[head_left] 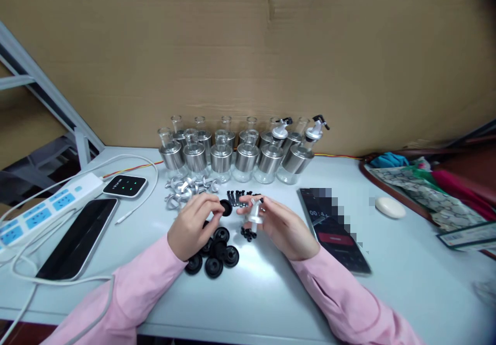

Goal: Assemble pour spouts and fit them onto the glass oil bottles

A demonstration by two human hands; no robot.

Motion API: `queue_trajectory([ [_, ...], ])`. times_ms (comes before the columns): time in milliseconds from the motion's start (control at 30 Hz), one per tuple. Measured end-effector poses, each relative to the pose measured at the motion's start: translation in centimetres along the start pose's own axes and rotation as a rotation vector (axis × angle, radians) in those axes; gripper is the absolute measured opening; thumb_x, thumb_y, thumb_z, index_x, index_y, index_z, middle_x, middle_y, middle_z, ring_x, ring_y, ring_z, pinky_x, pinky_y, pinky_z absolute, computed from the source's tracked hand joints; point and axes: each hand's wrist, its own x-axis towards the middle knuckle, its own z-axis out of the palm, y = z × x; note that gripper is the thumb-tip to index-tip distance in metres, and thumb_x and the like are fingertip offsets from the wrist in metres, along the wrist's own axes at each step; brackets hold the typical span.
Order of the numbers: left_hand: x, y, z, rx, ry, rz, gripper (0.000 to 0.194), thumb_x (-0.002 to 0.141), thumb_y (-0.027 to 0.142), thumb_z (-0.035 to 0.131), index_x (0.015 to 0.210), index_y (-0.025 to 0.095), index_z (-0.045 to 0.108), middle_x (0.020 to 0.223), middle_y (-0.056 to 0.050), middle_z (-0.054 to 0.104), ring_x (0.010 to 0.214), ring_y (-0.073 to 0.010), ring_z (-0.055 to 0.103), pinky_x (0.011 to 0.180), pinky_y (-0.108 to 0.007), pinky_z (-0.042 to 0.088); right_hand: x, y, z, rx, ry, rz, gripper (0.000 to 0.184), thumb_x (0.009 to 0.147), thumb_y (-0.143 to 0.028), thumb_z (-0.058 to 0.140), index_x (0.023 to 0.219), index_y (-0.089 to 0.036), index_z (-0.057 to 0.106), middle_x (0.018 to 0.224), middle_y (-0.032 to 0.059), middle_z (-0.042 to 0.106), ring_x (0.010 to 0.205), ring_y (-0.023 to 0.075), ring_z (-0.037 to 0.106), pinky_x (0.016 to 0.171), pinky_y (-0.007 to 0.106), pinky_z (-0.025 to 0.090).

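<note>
Between the thumb and fingers of my left hand (196, 226) is a round black rubber stopper ring (226, 208). My right hand (289, 226) grips a silver bottle pourer (256, 213) with a small black piece at its top. Below my left hand lies a pile of black stopper rings (220, 250). Small black parts (248, 234) sit under the pourer, and black spout levers (236, 197) lie just beyond the hands. Loose silver pourer bodies (186, 189) are heaped behind my left hand.
Two rows of glass bottles with steel sleeves (220, 160) stand at the back; two carry fitted pourers (316, 128). A phone (335, 231) and a white oval object (390, 207) lie right. Left are a dark tablet-like device (79, 239), a small black device (125, 185), a power strip (50, 205) and cables.
</note>
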Motion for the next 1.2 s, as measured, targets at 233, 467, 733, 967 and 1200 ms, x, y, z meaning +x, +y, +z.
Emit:
queue_trajectory([
  [233, -0.17, 0.50, 0.16, -0.090, 0.063, 0.087, 0.012, 0.085, 0.007, 0.045, 0.090, 0.018, 0.049, 0.085, -0.006, 0.057, 0.079, -0.0137, 0.058, 0.069, -0.025, 0.051, -0.15, 0.42, 0.25, -0.078, -0.088, 0.008, 0.027, 0.074, -0.043, 0.062, 0.080, -0.017, 0.064, 0.079, 0.0050, 0.062, 0.076, 0.0181, 0.056, 0.067, 0.031, 0.043],
  [467, -0.06, 0.34, 0.07, -0.089, 0.024, 0.090, 0.012, 0.084, 0.007, 0.044, 0.089, 0.017, 0.049, 0.085, -0.006, 0.058, 0.080, -0.0144, 0.058, 0.069, -0.026, 0.051, -0.18, 0.24, 0.27, -0.034, -0.085, 0.022, 0.027, 0.072, -0.042, 0.065, 0.081, -0.016, 0.063, 0.075, 0.0032, 0.062, 0.067, 0.0158, 0.057, 0.064, 0.028, 0.041],
  [733, -0.20, 0.08, -0.04, 0.004, -0.067, 0.133, 0.026, 0.085, 0.007, 0.042, 0.106, 0.019, 0.050, 0.092, -0.007, 0.057, 0.082, -0.0165, 0.055, 0.073, -0.031, 0.049, -0.18, -0.07, 0.19, -0.012, -0.030, -0.014, 0.024, 0.073, -0.040, 0.063, 0.079, -0.017, 0.060, 0.082, 0.0053, 0.065, 0.068, 0.0178, 0.061, 0.060, 0.028, 0.042],
  [967, -0.30, -0.36, -0.07, 0.005, -0.101, 0.167, 0.033, 0.084, 0.004, 0.041, 0.111, 0.021, 0.049, 0.095, -0.007, 0.058, 0.084, -0.0174, 0.054, 0.075, -0.032, 0.047, -0.13, -0.10, 0.15, 0.014, -0.043, -0.027, 0.022, 0.074, -0.039, 0.062, 0.079, -0.017, 0.060, 0.082, 0.0050, 0.066, 0.066, 0.0168, 0.060, 0.063, 0.029, 0.043],
  [1200, 0.08, 0.12, -0.26, 0.040, -0.084, 0.209, 0.026, 0.083, 0.002, 0.037, 0.096, 0.019, 0.050, 0.096, -0.007, 0.059, 0.075, -0.0141, 0.056, 0.072, -0.031, 0.046, -0.23, -0.22, 0.34, -0.007, -0.075, -0.015, 0.021, 0.075, -0.038, 0.061, 0.077, -0.017, 0.059, 0.082, 0.0042, 0.064, 0.066, 0.0155, 0.060, 0.064, 0.029, 0.043],
])
